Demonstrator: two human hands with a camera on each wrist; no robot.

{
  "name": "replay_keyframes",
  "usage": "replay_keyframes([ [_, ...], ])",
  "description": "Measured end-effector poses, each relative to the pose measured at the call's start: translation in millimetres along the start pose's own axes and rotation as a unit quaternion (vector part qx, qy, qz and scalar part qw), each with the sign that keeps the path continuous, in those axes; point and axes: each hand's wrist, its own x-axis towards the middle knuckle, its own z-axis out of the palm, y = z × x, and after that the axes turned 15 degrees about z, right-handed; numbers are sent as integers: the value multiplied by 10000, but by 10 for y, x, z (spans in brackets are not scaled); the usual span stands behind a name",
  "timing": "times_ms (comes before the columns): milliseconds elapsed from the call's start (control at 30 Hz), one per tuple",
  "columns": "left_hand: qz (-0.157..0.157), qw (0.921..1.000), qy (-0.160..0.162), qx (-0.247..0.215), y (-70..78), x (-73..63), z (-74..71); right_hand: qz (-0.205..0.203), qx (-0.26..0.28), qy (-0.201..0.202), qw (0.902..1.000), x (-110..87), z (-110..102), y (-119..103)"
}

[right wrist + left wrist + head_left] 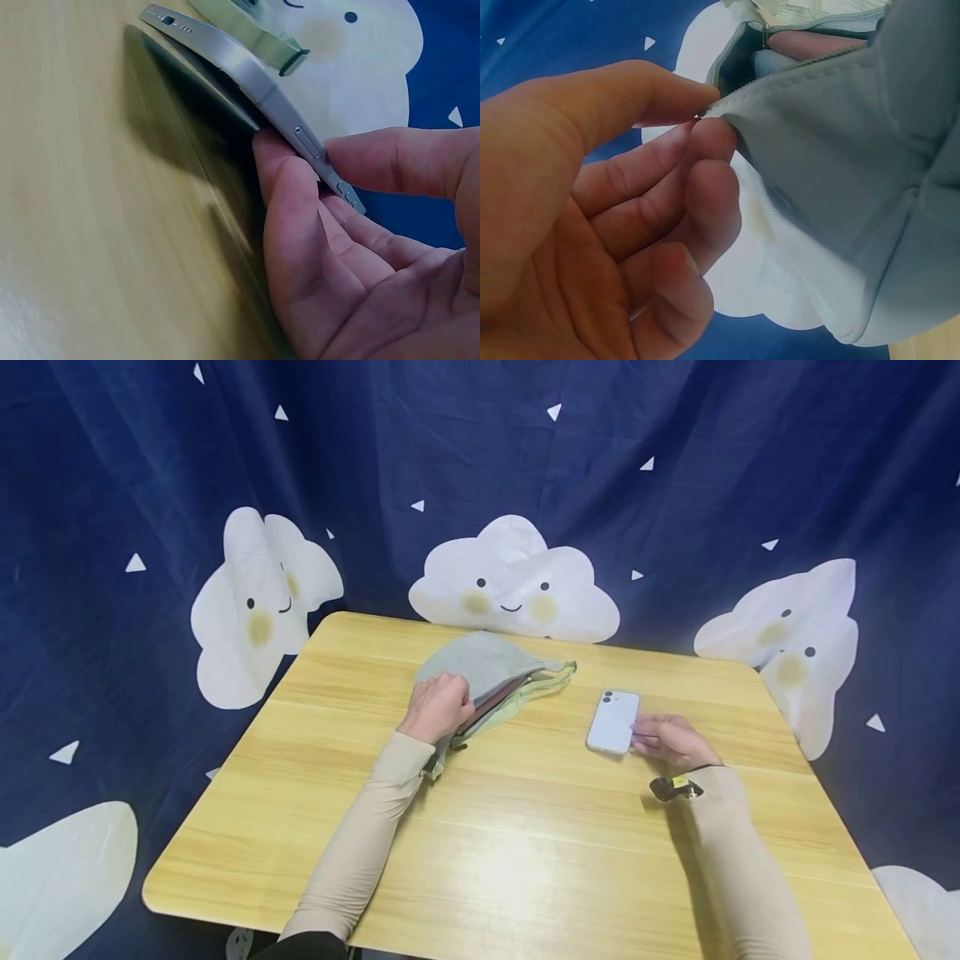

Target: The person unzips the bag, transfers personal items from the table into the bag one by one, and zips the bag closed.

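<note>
A grey-green waist bag (480, 662) lies toward the back of the table with its zipped mouth partly open. My left hand (437, 703) pinches the edge of that opening between thumb and fingertips, as the left wrist view shows on the bag (817, 142). Something pinkish (817, 46) and something pale blue (771, 63) show inside the mouth. On the right, my right hand (671, 739) pinches a white smartphone (613, 722) by its side edge. In the right wrist view the phone (255, 79) is tilted, its dark screen side facing the table.
The wooden table (517, 860) has rounded corners. A pale green strap (551, 681) with a buckle trails from the bag's right end. Behind the table hangs a dark blue curtain (360, 443) printed with smiling clouds.
</note>
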Motion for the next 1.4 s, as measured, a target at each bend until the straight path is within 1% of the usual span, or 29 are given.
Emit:
replay_keyframes([
  [133,13,10000,17,17,4,4,-12,-24,120,-37,9999,-1,26,6],
  [367,13,10000,53,-17,7,-2,-19,-153,80,-178,9997,7,75,19],
  [600,40,10000,75,3,7,0,-24,-206,326,-217,9990,-16,121,21],
  [667,35,10000,79,13,8,0,-24,-235,310,-309,9988,-17,138,23],
  [900,5,10000,77,-24,18,-8,-25,-193,363,-302,9987,-10,199,21],
  [1233,0,9999,102,-40,19,-7,-27,-230,384,-506,9977,-6,287,-15],
  [1400,13,9999,97,-31,15,-7,-21,-237,400,-518,9976,-10,361,-30],
])
